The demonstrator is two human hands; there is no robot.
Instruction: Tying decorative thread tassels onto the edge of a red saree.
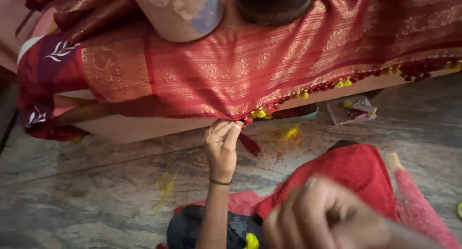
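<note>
A red and gold woven saree (250, 61) drapes over a low wooden platform (144, 128). Its hanging edge carries a row of small red and yellow tassels (303, 94). My left hand (221, 150), with a thin dark band at the wrist, reaches up and pinches the saree's edge next to the lowest tassels. A short red thread end hangs just right of the fingers. My right hand (327, 217) is close to the camera and blurred, its fingers curled; whether it holds anything cannot be made out. A red cloth (356, 172) lies across my lap.
A pale pot (180, 13) and a dark pot (272, 3) stand on the saree. A clear plastic packet (351, 109) lies under the platform's edge. Yellow thread scraps (291, 132) litter the grey stone floor (72, 181). A yellow thread tuft (250, 240) rests on black fabric (185, 229).
</note>
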